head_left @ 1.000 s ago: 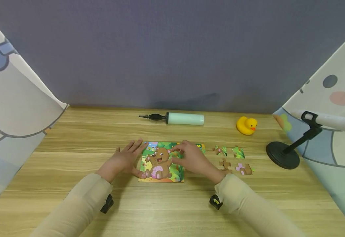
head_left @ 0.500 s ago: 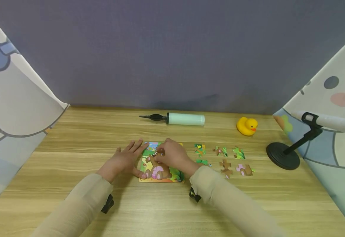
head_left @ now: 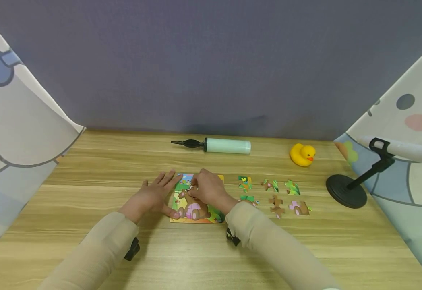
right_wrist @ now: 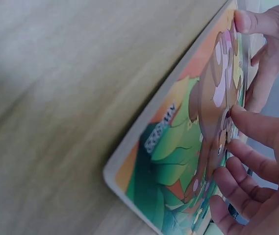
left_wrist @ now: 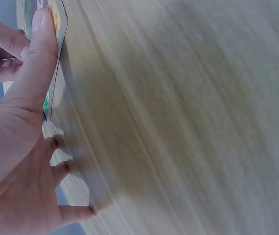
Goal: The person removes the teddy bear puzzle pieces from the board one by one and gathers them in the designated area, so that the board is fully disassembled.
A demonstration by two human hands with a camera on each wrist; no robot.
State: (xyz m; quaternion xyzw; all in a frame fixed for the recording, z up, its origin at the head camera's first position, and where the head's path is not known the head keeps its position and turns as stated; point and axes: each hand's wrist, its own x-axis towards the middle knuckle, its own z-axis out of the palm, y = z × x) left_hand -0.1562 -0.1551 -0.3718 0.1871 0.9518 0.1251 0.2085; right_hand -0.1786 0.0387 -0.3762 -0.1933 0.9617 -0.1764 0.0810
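Note:
A bear picture puzzle board (head_left: 195, 210) lies flat on the wooden table (head_left: 98, 169). My left hand (head_left: 152, 196) lies flat beside the board's left edge with fingers spread, and its thumb (left_wrist: 42, 54) presses on the board's near left corner (left_wrist: 56, 73). My right hand (head_left: 208, 188) rests over the bear's head. In the right wrist view one fingertip (right_wrist: 237, 113) touches the bear's face on the board (right_wrist: 178, 147), and the other fingers hang loosely above it. Whether a piece is lifted cannot be seen.
Several loose puzzle pieces (head_left: 277, 204) lie on the table right of the board. A mint-green hand pump (head_left: 227, 146) and a yellow rubber duck (head_left: 302, 154) sit at the back. A black round-based stand (head_left: 346, 190) is at the right. Printed cloth (head_left: 15, 137) hangs along both sides.
My right hand has moved left from the board's right edge onto the bear's head, uncovering two loose pieces beside the board. My left hand has stayed in place.

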